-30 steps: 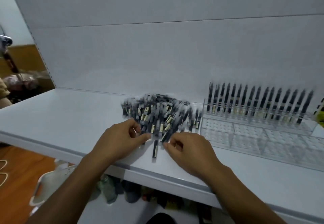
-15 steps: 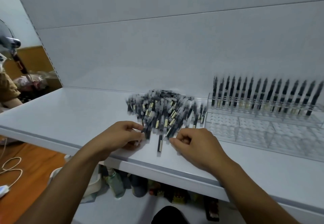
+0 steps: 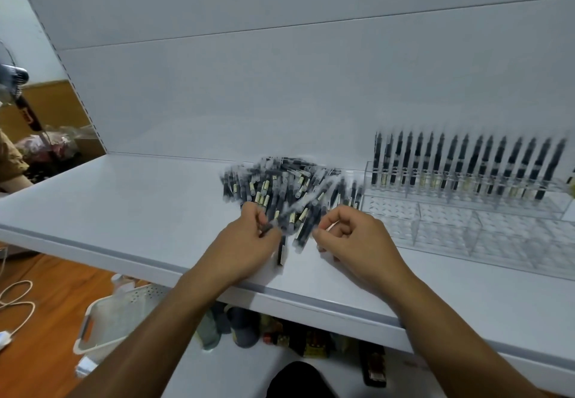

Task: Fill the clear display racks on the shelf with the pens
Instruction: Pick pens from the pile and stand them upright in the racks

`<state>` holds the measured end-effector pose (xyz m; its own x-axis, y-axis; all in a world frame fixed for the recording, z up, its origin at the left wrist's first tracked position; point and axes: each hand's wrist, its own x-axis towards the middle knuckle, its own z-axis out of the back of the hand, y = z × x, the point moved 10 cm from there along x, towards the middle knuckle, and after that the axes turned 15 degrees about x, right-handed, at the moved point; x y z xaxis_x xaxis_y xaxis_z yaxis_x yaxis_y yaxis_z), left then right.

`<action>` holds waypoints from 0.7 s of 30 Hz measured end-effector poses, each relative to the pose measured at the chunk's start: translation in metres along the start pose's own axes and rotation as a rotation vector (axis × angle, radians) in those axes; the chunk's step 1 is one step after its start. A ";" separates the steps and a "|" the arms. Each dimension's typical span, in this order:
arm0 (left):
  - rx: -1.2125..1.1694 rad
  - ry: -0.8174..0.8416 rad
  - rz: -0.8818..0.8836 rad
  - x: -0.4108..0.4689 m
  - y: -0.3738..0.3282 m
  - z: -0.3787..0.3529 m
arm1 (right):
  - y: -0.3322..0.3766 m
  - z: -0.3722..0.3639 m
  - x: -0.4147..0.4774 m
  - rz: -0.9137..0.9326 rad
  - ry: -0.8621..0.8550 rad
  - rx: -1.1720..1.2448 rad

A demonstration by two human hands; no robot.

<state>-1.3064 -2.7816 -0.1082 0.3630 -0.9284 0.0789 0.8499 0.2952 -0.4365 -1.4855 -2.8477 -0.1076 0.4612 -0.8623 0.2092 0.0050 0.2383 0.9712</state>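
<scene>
A heap of black pens (image 3: 286, 189) lies on the white shelf (image 3: 140, 211), blurred by motion. My left hand (image 3: 245, 242) is at the heap's near edge and pinches a dark pen (image 3: 267, 227) between thumb and fingers. My right hand (image 3: 354, 236) hovers beside it with fingers curled, pinching what looks like a pale pen end (image 3: 329, 226), mostly hidden. One loose pen (image 3: 281, 253) lies between the hands. The clear display rack (image 3: 466, 236) stands to the right; only its back row holds upright pens (image 3: 466, 164), and its front cells hold none.
The shelf's grey front edge (image 3: 124, 256) runs below my wrists. Under it are a white basket (image 3: 115, 320), bottles (image 3: 236, 326) and small packs. A white cable (image 3: 18, 301) lies on the wooden floor. A person's sleeve (image 3: 9, 161) shows at far left.
Both hands have closed their fingers on pens at the heap's near edge and lifted slightly. The view has shifted a little to the left.
</scene>
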 end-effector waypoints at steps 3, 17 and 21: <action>0.119 -0.057 -0.062 -0.001 -0.013 -0.003 | 0.000 0.000 0.000 -0.013 -0.003 0.011; -0.475 -0.011 0.005 0.012 0.001 0.001 | 0.012 0.003 0.002 0.033 -0.004 0.367; -0.706 -0.025 -0.064 0.017 -0.009 0.009 | 0.021 0.006 0.000 0.046 0.017 0.395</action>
<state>-1.3044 -2.7979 -0.0951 0.3365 -0.9312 0.1400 0.4220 0.0162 -0.9065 -1.4901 -2.8456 -0.0863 0.4674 -0.8466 0.2548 -0.3558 0.0837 0.9308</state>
